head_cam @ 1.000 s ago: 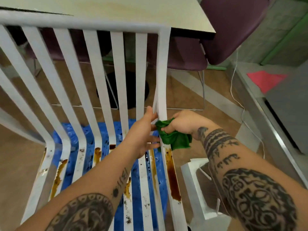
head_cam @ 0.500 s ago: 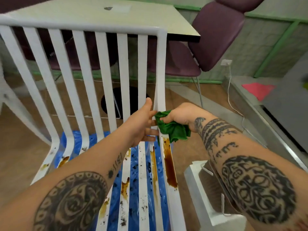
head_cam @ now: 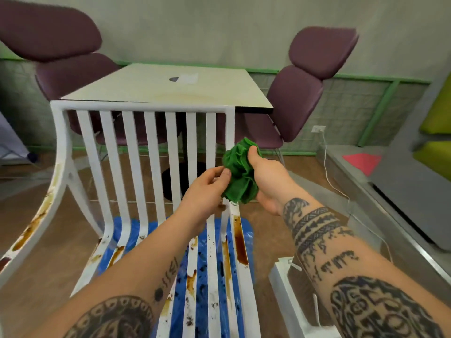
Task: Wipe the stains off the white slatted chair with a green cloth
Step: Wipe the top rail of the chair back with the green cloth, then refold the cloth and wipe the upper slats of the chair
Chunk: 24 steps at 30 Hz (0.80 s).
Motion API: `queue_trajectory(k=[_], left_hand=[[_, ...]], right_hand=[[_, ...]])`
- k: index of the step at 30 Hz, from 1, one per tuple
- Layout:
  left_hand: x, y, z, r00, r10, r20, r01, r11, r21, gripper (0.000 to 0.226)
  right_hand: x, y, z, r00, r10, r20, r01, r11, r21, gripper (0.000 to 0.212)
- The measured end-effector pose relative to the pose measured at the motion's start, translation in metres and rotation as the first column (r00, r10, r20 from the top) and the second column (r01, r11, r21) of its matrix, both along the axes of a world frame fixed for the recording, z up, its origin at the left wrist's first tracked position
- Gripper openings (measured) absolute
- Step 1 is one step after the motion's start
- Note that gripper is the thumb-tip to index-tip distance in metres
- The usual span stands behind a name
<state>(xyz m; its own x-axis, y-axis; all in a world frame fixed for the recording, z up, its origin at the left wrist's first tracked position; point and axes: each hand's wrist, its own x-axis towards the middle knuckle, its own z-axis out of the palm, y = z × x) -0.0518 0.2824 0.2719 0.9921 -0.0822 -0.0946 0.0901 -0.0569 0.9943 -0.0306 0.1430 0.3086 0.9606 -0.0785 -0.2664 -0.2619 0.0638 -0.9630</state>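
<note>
cloth: green cloth point(head_cam: 240, 174) bunched, at the right back post of the white slatted chair point(head_cam: 136, 152); cannot tell if it touches the post
right hand point(head_cam: 266, 181): curled round the cloth
left hand point(head_cam: 207, 189): fingertips pinch the cloth's left edge
stains point(head_cam: 240, 242): brown streaks on the seat slats, nearer than the hands

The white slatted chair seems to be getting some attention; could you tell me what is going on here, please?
A person holds a bunched green cloth in the right hand, and the left hand pinches its edge, just in front of the white chair back. The cloth is not on a stain right now. The seat and armrest carry brown stains, and a blue sheet lies underneath.
</note>
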Motion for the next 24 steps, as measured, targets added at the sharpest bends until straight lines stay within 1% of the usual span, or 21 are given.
queue_trajectory(k=[1,2,4,6,7,9,12,14,16,17,19,21,22,24], left_hand=[[-0.011,0.004,0.006,1.000,0.010,0.022,-0.010,1.000,0.007,0.027],[-0.022,0.009,0.012,0.999,0.009,0.038,-0.010,1.000,0.013,0.030],[-0.039,0.017,0.018,1.000,0.003,0.030,-0.004,1.000,0.007,0.039],[-0.050,0.028,0.019,0.995,0.096,-0.030,-0.098,0.994,-0.041,0.035],[-0.054,0.033,0.020,0.985,0.153,-0.078,-0.159,0.985,-0.072,0.033],[-0.063,0.043,0.024,0.969,0.209,-0.134,-0.226,0.966,-0.125,0.031],[-0.080,0.054,0.035,0.963,0.231,-0.139,-0.253,0.952,-0.171,0.026],[-0.087,0.059,0.046,0.960,0.249,-0.130,-0.271,0.944,-0.188,0.028],[-0.094,0.065,0.059,0.960,0.268,-0.083,-0.277,0.953,-0.126,0.032],[-0.098,0.067,0.066,0.963,0.267,-0.044,-0.269,0.960,-0.074,0.034],[-0.107,0.071,0.077,0.973,0.230,0.027,-0.231,0.973,0.018,0.041],[-0.113,0.074,0.086,0.987,0.157,0.046,-0.159,0.986,0.055,0.050],[-0.117,0.076,0.092,0.993,0.113,0.016,-0.114,0.992,0.053,0.057],[-0.120,0.081,0.097,0.990,0.044,-0.131,-0.047,0.999,-0.023,0.070]], right_hand=[[-0.008,0.001,0.005,0.999,0.033,-0.018,-0.032,0.996,0.081,0.053],[-0.019,0.002,0.012,0.995,0.090,-0.032,-0.084,0.988,0.133,0.050],[-0.038,0.008,0.016,0.977,0.208,-0.046,-0.198,0.967,0.161,0.044],[-0.054,0.014,0.014,0.960,0.276,-0.044,-0.272,0.959,0.082,0.033],[-0.061,0.017,0.012,0.957,0.289,-0.036,-0.289,0.957,0.019,0.027],[-0.073,0.023,0.010,0.953,0.301,-0.030,-0.303,0.949,-0.089,0.021],[-0.091,0.034,0.016,0.950,0.303,-0.073,-0.308,0.948,-0.084,0.028],[-0.099,0.039,0.022,0.958,0.279,-0.068,-0.286,0.950,-0.128,0.037],[-0.105,0.041,0.031,0.959,0.284,-0.025,-0.283,0.941,-0.187,0.046],[-0.108,0.042,0.036,0.950,0.312,-0.007,-0.307,0.931,-0.196,0.050],[-0.115,0.044,0.043,0.918,0.396,-0.001,-0.392,0.908,-0.150,0.055],[-0.122,0.051,0.042,0.897,0.442,0.002,-0.441,0.895,-0.074,0.055],[-0.125,0.056,0.038,0.900,0.436,0.014,-0.435,0.900,-0.031,0.049],[-0.131,0.064,0.031,0.933,0.357,0.032,-0.359,0.926,0.121,0.034]])
